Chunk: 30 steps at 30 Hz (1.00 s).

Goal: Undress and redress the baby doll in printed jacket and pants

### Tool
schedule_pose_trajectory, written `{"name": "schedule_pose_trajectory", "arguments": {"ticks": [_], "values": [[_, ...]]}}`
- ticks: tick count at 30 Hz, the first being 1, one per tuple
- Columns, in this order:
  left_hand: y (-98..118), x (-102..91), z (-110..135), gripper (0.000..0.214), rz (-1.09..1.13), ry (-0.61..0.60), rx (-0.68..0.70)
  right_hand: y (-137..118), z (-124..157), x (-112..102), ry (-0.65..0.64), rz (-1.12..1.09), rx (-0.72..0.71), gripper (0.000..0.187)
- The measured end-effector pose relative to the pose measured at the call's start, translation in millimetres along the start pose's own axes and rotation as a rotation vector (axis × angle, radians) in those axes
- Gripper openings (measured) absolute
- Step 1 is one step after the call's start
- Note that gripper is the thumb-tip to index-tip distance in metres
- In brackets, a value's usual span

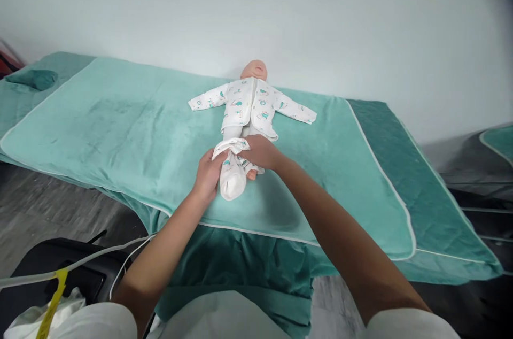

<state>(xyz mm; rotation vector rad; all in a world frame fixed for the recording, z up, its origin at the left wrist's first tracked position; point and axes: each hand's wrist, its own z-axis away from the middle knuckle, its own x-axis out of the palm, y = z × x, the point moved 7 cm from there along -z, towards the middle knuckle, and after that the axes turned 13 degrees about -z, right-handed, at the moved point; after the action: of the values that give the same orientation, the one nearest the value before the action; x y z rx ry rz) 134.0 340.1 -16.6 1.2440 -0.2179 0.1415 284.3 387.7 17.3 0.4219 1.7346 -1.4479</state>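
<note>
A baby doll (pixel 255 69) lies on its back on the bed, its head toward the wall and its arms spread in a white printed jacket (pixel 239 105). Bunched around its lower legs are matching white printed pants (pixel 232 145). My left hand (pixel 209 172) grips the pants at the left edge, fingers closed. From the right, my right hand (pixel 261 151) pinches the waistband, its fingertips partly hidden in the cloth. Between my hands a white footed end (pixel 232 183) points toward me, and a bare doll foot (pixel 251 174) shows beside it.
The bed wears a green cover (pixel 120 130) with white piping and stands against a white wall (pixel 280 13). At lower left is a black chair or case (pixel 44 259), with a pale tube (pixel 100 253), a yellow strap (pixel 53 301) and white cloth nearby.
</note>
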Motion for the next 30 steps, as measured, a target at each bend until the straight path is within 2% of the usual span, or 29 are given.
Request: {"name": "schedule_pose_trajectory", "arguments": {"ticks": [2, 6, 10, 13, 18, 23, 27, 30], "values": [[-8.0, -0.1, 8.4, 0.036, 0.026, 0.017, -0.04, -0.8, -0.6, -0.1, -0.054, 0.136, -0.001, 0.023], [-36.0, 5.3, 27.9, 0.036, 0.073, -0.006, -0.13, -2.6, 1.6, -0.7, -0.115, 0.238, -0.017, 0.015], [-51.3, -8.8, 35.0, 0.026, -0.07, 0.09, -0.055, -1.0, 7.4, 3.0, -0.145, 0.29, -0.008, 0.014], [-47.4, -21.2, 24.1, 0.021, -0.265, 0.113, 0.029, 2.0, 9.9, 7.9, -0.15, 0.327, 0.001, 0.016], [-33.2, -26.6, 0.9, 0.022, -0.569, 0.08, 0.13, 7.6, 9.4, 12.7, -0.112, 0.313, 0.01, 0.015], [-31.0, -22.1, -12.3, 0.025, -0.552, 0.046, 0.155, 12.4, 9.2, 11.2, -0.038, 0.116, 0.055, 0.016], [-21.1, -19.7, -28.3, 0.019, -0.617, 0.116, 0.29, 20.8, 12.5, 4.6, 0.096, -0.01, 0.153, 0.025], [-13.4, -14.1, -40.5, 0.015, -0.627, 0.104, 0.38, 26.4, 15.4, 1.9, 0.175, -0.151, 0.175, 0.028]]}}
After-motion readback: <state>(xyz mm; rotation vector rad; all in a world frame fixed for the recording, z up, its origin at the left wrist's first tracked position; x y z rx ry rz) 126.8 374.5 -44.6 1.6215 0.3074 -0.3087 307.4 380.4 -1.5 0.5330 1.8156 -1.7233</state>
